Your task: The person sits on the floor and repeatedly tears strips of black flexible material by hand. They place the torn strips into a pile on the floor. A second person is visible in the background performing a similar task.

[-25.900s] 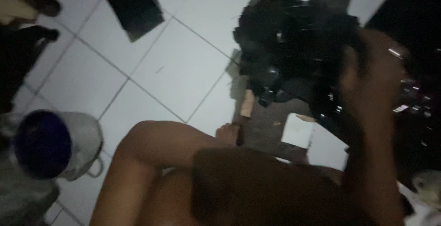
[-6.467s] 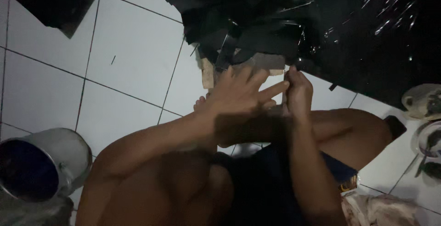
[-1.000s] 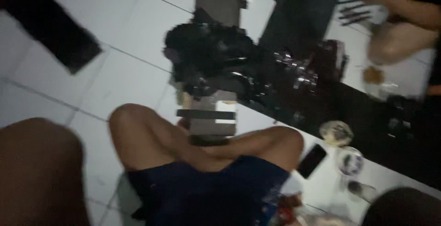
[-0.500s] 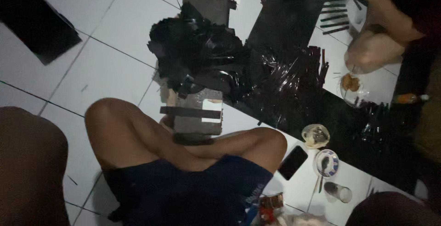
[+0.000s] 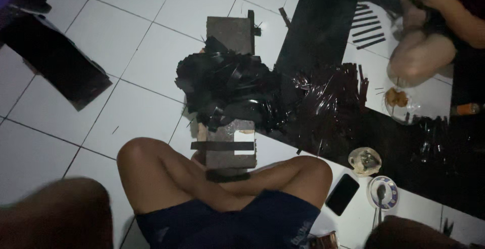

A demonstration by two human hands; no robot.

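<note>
At the bottom edge two blurred, dark, rounded shapes, one at the left corner and one at the right corner, may be the person's own arms, but neither of the hands shows clearly enough to tell whether it is spread, closed or pinching anything. Just beyond sit the person's two crossed bare legs in dark blue shorts on the white tiled floor. Touching the shins stands one grey rectangular block with two flat black strips laid across it, one over its middle and one at its near edge. To the right on the floor lie one black phone, one small round dish holding a spoon, and one crumpled pale wrapper bowl. Behind the block rises one heap of glossy black strips, touching a wide spread of shiny black plastic sheeting that runs off to the right. Farther back, one second grey block stands just behind the heap. At the left lies one dark flat sheet, well apart from the heap. At the far right a co-worker's bent knee and forearm show, near a row of several cut black strips and one clear bag of food.
</note>
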